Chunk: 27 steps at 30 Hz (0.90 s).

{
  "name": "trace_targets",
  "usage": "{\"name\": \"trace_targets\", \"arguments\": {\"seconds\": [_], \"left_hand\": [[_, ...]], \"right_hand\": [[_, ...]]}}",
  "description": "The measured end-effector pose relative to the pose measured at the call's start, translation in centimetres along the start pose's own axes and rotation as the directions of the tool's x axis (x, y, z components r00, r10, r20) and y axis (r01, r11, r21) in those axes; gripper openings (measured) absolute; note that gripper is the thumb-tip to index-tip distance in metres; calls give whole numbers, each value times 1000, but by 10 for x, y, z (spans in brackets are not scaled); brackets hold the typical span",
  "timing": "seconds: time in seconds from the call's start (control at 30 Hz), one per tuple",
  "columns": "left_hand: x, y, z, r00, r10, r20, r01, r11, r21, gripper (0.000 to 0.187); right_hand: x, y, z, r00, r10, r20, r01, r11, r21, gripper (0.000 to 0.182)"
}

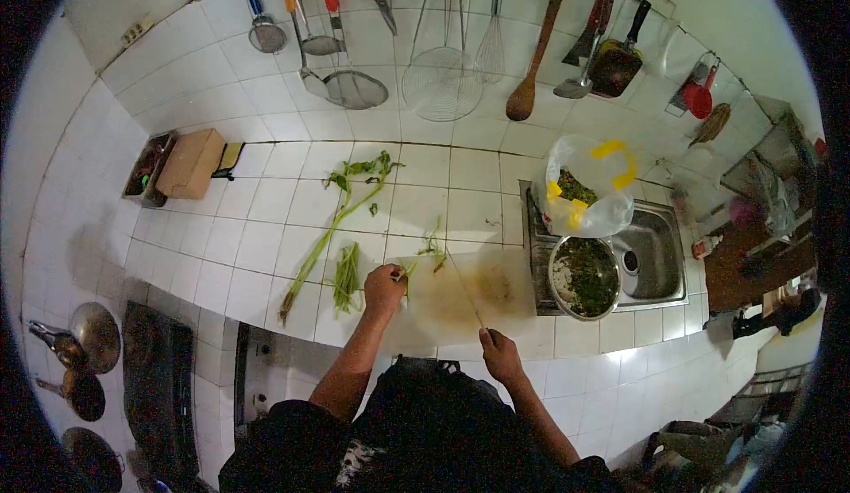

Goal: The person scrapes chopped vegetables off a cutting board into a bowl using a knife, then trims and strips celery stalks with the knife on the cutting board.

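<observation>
My right hand (501,356) is closed round the handle of a long, thin knife (464,286), whose blade points away from me over a pale cutting board (513,305). At the board's left side my left hand (384,289) is curled, with a short piece of green stalk (408,270) showing at its fingers. Small leafy scraps (434,250) lie near the board's far edge. Left of that hand rests a bunch of cut green stalks (347,277). Farther left, a long leafy stem (333,220) with a brownish root end stretches across the tiles.
A metal bowl (555,302) of chopped greens stands at the edge of the sink (675,267). Behind it sits a plastic bag (591,149) with greens inside. A cardboard box (192,163) is at the back left. Strainers, a whisk (492,48) and a wooden spoon (522,99) hang above.
</observation>
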State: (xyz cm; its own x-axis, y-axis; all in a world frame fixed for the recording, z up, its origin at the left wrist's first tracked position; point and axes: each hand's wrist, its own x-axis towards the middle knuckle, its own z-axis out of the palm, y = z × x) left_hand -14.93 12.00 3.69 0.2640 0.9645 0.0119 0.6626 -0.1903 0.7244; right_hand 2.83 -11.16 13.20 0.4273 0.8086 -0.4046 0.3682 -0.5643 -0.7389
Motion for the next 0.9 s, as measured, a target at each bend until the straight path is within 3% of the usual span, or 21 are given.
{"name": "trace_targets", "arguments": {"seconds": [0.07, 0.13, 0.23, 0.3, 0.37, 0.4, 0.47, 0.5, 0.53, 0.6, 0.63, 0.7, 0.8, 0.9], "left_hand": [[1, -2, 0, 996, 84, 1, -84, 994, 65, 21], [3, -4, -1, 997, 70, 34, -71, 997, 34, 22], [2, -2, -8, 997, 70, 42, -71, 997, 30, 23], [12, 1, -7, 996, 92, 22, -93, 995, 45, 22], [11, -3, -6, 972, 234, -1, -233, 967, -106, 17], [10, 3, -9, 973, 231, 0, -230, 967, -107, 17], [13, 20, -14, 969, 51, 242, 76, 870, -487, 13], [12, 25, -12, 947, 91, 307, 154, 712, -685, 12], [10, 49, -30, 927, 116, 358, 186, 685, -705, 13], [-1, 105, -66, 888, 114, 445, 270, 654, -706, 14], [-5, 118, -72, 891, 115, 439, 265, 652, -710, 14], [-12, 136, -81, 895, 332, 297, 11, 650, -760, 28], [-17, 156, -97, 851, 420, 315, 24, 568, -822, 40], [-17, 165, -111, 802, 496, 333, 4, 553, -833, 37]], "right_hand": [[5, 11, 10, 998, -28, -56, 30, 999, 43, 48], [4, 7, 15, 992, -55, -114, 65, 994, 86, 48], [2, 2, 17, 992, -10, -127, 20, 996, 82, 48], [2, 2, 17, 990, 122, -64, -115, 988, 104, 53], [-3, -1, 15, 988, 135, -75, -123, 981, 148, 53], [-6, -5, 14, 988, 133, -73, -117, 974, 192, 54], [-12, -13, 11, 985, 162, -53, -144, 957, 253, 51], [-14, -20, 9, 981, 191, -36, -170, 934, 313, 48], [-19, -33, 4, 983, 182, -40, -160, 935, 315, 48], [-35, -66, -14, 992, 119, 50, -128, 857, 500, 39], [-43, -80, -25, 992, 114, 48, -123, 859, 497, 39], [-59, -103, -43, 983, 82, 167, -162, 816, 555, 39], [-74, -121, -60, 979, 31, 200, -147, 789, 596, 40], [-81, -128, -70, 985, -16, 174, -92, 798, 595, 41]]}}
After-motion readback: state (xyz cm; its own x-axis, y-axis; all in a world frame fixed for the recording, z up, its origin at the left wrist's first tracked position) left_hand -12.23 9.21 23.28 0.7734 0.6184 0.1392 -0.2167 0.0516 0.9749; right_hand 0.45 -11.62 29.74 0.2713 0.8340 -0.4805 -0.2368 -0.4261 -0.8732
